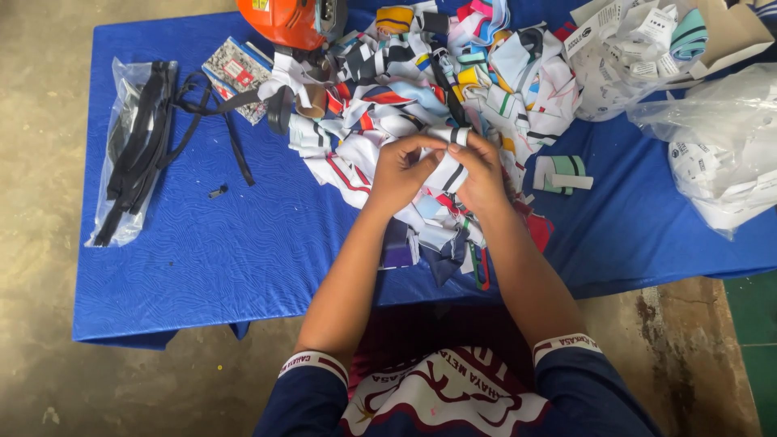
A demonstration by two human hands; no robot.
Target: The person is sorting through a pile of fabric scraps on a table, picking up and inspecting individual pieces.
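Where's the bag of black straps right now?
The clear bag of black straps lies at the blue table's left edge, left of the fabric pile.

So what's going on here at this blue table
A person works with both hands over a blue-covered table. The left hand and right hand pinch a small white fabric strip with dark stripes between them, above a heap of mixed-colour fabric scraps. A clear bag of black straps lies at the left, an orange helmet at the top, and white plastic bags at the right.
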